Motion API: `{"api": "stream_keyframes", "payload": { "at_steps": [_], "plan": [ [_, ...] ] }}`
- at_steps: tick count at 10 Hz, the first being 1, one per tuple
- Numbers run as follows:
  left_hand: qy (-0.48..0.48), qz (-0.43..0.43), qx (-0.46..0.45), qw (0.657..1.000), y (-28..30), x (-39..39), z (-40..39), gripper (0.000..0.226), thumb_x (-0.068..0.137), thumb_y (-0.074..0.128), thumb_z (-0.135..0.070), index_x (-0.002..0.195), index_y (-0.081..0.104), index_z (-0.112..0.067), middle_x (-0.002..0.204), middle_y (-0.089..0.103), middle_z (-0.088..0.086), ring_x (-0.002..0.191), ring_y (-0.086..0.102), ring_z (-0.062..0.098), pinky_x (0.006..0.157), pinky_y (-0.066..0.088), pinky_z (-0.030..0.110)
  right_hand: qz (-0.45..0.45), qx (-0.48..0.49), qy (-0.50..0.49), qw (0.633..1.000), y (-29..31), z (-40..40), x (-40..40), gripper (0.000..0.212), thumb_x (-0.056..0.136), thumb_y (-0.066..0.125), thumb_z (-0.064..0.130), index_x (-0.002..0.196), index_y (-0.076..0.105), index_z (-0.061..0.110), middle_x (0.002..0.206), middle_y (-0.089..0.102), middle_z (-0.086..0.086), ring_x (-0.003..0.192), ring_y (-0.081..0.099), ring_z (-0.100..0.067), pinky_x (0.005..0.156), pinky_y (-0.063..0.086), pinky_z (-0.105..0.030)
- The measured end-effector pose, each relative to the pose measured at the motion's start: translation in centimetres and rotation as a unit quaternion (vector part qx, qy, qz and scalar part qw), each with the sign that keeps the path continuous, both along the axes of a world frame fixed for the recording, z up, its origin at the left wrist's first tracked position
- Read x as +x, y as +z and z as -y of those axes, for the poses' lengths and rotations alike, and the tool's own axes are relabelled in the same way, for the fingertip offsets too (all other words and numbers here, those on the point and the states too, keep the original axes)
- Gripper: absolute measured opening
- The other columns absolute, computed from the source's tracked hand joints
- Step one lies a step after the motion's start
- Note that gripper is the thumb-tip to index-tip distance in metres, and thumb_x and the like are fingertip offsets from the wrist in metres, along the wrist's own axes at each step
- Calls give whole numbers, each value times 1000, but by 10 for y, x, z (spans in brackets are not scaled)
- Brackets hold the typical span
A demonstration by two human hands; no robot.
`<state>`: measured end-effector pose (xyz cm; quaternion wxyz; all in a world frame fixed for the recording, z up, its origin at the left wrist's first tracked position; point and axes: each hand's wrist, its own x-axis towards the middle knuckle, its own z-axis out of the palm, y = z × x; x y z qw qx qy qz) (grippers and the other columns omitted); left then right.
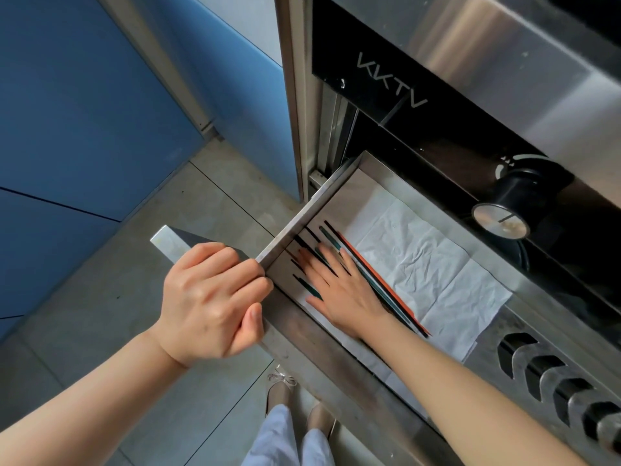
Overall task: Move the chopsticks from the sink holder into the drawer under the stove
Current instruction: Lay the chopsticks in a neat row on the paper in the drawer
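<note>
A steel drawer (312, 200) under the stove stands pulled out, lined with white paper towel (420, 260). Several dark chopsticks (379, 280), some teal and one with an orange side, lie in it along the left wall. My right hand (339, 294) rests flat on top of them, fingers spread, holding nothing. My left hand (211, 297) is closed around the drawer's front left corner.
Above the drawer is the black stove panel with a round knob (504, 213) and a KKTV logo (391, 79). Louvred vents (551, 381) run along the lower right. Blue cabinet fronts (84, 112) stand at left over grey floor tiles. My feet (295, 408) are below the drawer.
</note>
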<state>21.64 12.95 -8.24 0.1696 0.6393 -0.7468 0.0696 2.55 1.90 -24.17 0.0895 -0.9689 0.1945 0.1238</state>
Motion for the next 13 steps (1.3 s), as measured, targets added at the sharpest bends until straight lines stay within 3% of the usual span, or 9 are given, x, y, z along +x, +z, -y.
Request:
{"api": "stream_keyframes", "payload": {
  "at_steps": [2,4,7,9,11,13],
  "plan": [
    [-1,-4,-8,1000,0,0,1,49,92,24,-25,65,63,-11,64,59,5,53,45,28,62,43,38,-7,31,41,999,-4,-18,-63,71,97,36,46,152,7,14,161,7,-3,148,8,-24,117,19,-49],
    [-2,0,-2,1000,-1,0,0,50,92,24,-25,65,63,-11,65,60,5,54,45,28,63,43,38,-7,31,38,999,-9,-19,-58,70,96,31,48,152,8,13,161,7,-4,148,6,-21,117,21,-48],
    [0,2,-3,1000,1,0,1,51,92,22,-26,65,63,-11,65,58,6,54,45,29,64,43,37,7,7,30,999,-13,-21,-38,71,93,38,51,152,12,20,159,16,-8,147,12,-26,117,15,-48],
    [2,6,-3,1000,1,0,1,52,92,22,-26,64,63,-11,64,59,6,53,47,29,64,43,37,31,-17,31,999,-11,-18,-27,61,91,45,50,145,34,24,151,38,-10,143,25,-35,114,21,-51],
    [5,7,-4,1000,1,-1,1,53,93,22,-26,64,64,-11,62,58,7,51,48,30,65,43,38,29,8,18,999,-5,-7,0,54,90,41,49,137,44,22,145,45,-4,142,26,-36,116,12,-52],
    [4,10,-5,1000,1,-1,2,53,93,22,-26,63,63,-11,63,58,7,51,47,29,65,43,38,40,14,16,999,-2,-9,-9,58,92,41,47,141,39,15,147,44,-5,143,27,-33,115,23,-52]
  ]
}}
